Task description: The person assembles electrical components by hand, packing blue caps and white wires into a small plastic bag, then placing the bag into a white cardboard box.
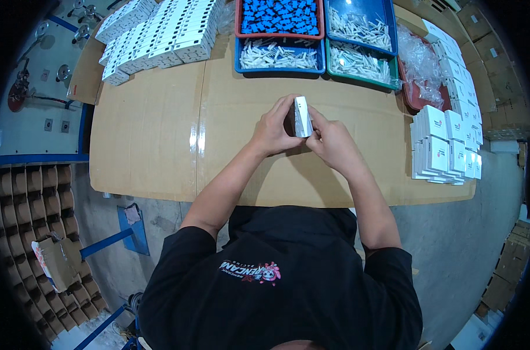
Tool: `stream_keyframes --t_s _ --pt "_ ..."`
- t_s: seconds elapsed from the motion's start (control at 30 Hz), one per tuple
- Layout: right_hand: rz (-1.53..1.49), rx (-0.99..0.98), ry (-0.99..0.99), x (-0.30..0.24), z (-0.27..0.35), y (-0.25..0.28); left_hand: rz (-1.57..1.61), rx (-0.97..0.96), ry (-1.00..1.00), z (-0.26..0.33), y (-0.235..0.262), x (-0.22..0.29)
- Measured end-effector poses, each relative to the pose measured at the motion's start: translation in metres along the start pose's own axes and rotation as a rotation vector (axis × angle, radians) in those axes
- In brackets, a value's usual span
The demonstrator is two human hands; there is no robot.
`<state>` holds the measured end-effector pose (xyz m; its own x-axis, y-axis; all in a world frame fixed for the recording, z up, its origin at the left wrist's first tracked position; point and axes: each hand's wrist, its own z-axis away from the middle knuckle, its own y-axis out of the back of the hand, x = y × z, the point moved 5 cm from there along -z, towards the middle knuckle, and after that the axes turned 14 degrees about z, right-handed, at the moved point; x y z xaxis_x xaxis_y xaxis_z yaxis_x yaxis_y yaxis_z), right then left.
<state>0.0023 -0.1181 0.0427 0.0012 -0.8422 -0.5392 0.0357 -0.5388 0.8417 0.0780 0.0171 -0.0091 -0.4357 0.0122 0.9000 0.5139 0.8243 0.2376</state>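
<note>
I see both hands meeting at frame centre, above the cardboard-covered table [160, 134]. Left hand [272, 131] is curled around a small white box [302, 116], fingers wrapped on its left face; right hand [332, 142] pinches the same box from the right, thumb near its lower edge. Box stands upright, narrow side toward me, lifted off the table (can't tell if a flap is open). Just above the hands, top centre: red tray of blue parts [279, 17], blue tray of white parts [279, 56] below it, another blue tray [360, 26] to its right, green tray [361, 62] under that, both with white parts. Upper left: rows of white boxes [160, 32]. Right edge: stacked white boxes [445, 146], clear plastic bags [419, 61] above them. Lower left: cardboard dividers [37, 233].
</note>
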Motion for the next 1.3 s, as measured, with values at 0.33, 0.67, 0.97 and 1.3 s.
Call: stream_keyframes --t_s 0.33,0.67,0.97,1.3 --pt "-0.086 0.014 0.016 -0.001 0.001 0.003 -0.011 -0.009 -0.006 0.001 0.000 -0.001" --pt "-0.539 0.091 -0.076 0.044 -0.026 -0.005 0.011 -0.042 0.058 0.004 0.000 -0.004" --pt "-0.303 -0.105 -0.012 0.033 -0.068 0.009 0.003 -0.046 0.019 0.001 0.001 0.006" --pt "-0.310 -0.234 -0.028 0.027 -0.075 0.017 -0.009 -0.051 -0.012 0.002 0.002 0.003"
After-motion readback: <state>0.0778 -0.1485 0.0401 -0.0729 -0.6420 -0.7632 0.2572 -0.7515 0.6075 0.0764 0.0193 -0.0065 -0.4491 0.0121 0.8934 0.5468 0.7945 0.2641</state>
